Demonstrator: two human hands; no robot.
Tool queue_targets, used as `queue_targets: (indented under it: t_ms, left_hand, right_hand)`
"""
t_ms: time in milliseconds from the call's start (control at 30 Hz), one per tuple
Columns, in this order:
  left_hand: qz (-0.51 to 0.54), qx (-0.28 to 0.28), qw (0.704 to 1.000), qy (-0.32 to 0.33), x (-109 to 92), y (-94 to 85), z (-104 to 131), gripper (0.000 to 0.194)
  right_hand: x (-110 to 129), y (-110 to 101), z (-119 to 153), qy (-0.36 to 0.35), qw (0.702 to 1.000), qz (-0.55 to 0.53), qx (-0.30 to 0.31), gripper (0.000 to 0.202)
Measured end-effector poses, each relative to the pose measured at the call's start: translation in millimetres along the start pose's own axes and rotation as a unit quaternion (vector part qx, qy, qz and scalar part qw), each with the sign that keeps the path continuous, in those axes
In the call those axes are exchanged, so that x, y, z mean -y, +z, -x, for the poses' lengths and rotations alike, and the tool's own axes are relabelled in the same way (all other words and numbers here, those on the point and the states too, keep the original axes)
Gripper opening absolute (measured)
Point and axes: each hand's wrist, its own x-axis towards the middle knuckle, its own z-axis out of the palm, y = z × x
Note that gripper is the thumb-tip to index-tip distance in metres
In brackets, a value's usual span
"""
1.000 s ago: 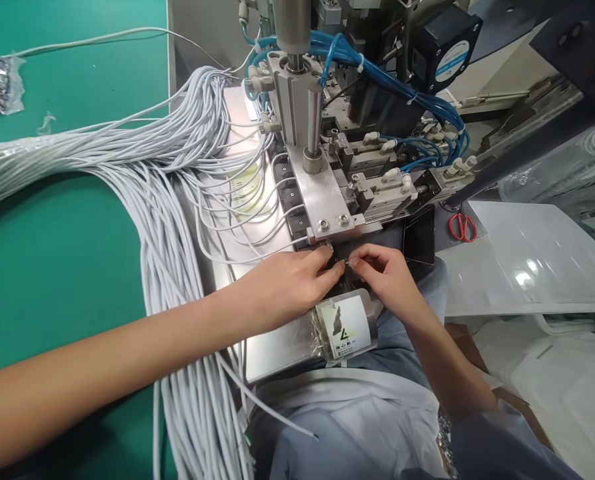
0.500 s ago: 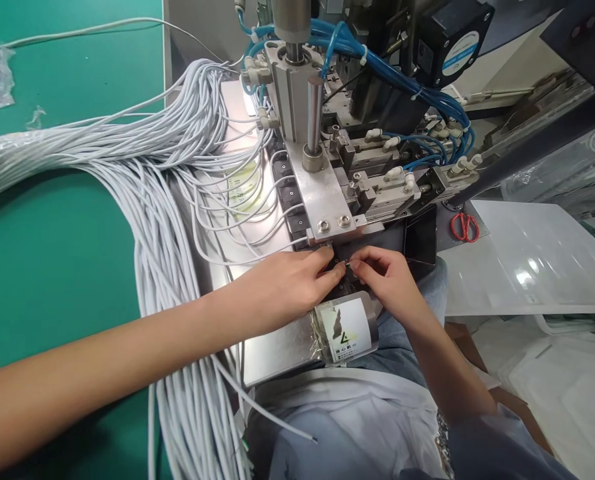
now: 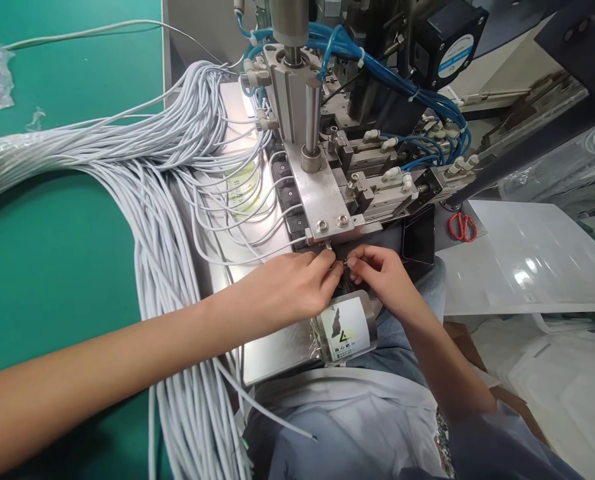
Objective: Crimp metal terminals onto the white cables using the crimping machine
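Possibly the worst risk is to the left hand (image 3: 300, 283), its fingertips right beside the front edge of the metal plate (image 3: 322, 197) under the cylinder (image 3: 288, 97); if the press moved, they could be nipped. The right hand (image 3: 388, 277) pinches narrowly at a tiny piece (image 3: 346, 264), between both sets of fingertips and over the black strip; a slight slip could drop or skew it. A tug on the looping cables (image 3: 177, 247), near the left forearm, might pull their ends from the black blocks (image 3: 288, 193).

Fingers cover most of the piece, so its shape is unclear. The left fingers are bunched, but I cannot tell whether they grip it. The cable bundle is cut off at the frame edges.
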Motion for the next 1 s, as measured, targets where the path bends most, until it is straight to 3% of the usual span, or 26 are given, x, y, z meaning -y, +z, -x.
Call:
queue_targets:
  t_ms: [133,333,433,533,767,833,900,1000]
  left_hand:
    - [-0.012,0.001,1.000,0.019,-2.1,-4.0,-1.6,0.027]
    - [-0.022,-0.002,0.999,0.027,0.7,-1.4,-1.0,0.026]
    - [-0.003,-0.023,1.000,0.021,3.5,0.9,-0.2,0.025]
    - [0.027,-0.018,0.999,-0.005,4.6,-3.5,1.4,0.023]
    - [0.088,0.071,0.986,-0.126,0.5,-23.9,7.3,0.019]
    - [0.089,0.079,0.984,-0.133,0.1,-26.3,8.1,0.017]
    - [0.088,0.085,0.982,-0.147,0.2,-27.1,8.1,0.015]
    - [0.078,0.099,0.973,-0.196,0.6,-26.7,6.8,0.016]
  right_hand:
    - [1.4,3.5,0.4,-0.004,0.999,-0.011,-0.032,0.021]
    - [0.3,4.7,-4.0,0.032,0.998,-0.044,0.033,0.026]
    - [-4.2,5.7,-4.2,0.004,0.999,-0.014,0.038,0.029]
    - [-8.2,6.8,-2.6,-0.031,0.999,-0.005,0.037,0.029]
    - [-7.6,4.4,-5.7,-0.062,0.997,0.027,0.038,0.026]
    - [-3.4,2.4,-1.4,-0.077,0.995,0.062,-0.001,0.025]
    - [2.4,3.5,12.9,-0.109,0.984,0.110,-0.091,0.023]
    - [9.7,16.7,50.8,-0.198,0.940,0.184,-0.208,0.016]
